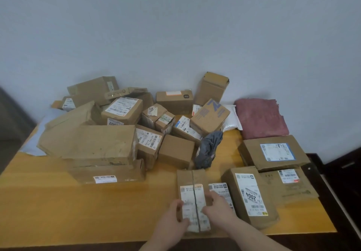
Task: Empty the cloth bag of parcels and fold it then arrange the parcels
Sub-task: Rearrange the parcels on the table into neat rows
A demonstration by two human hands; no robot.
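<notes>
- I see both hands at the near edge of the wooden table (58, 192), gripping one narrow box (192, 180) that lies lengthwise away from me.
- My left hand (173, 219) curls round the box's left side, thumb on top of the white label.
- My right hand (218, 205) grips the right side, fingers bent over the top edge and pressing on the label.
- Just right of that box lies a flatter parcel with a label (220, 190), partly under my right hand, and beside it a box marked 2004 (252, 196).
- Further right a brown padded mailer (293, 186) lies flat, with a flat box bearing a blue-edged label (273, 152) behind it.
- The folded red cloth bag (259, 117) rests at the far right of the table, near the wall, with a white pouch (231, 119) touching its left side.
- A loose heap of cardboard boxes (121, 125) fills the far left and middle.
- A crumpled grey bag (209, 149) sits at the heap's right edge.
</notes>
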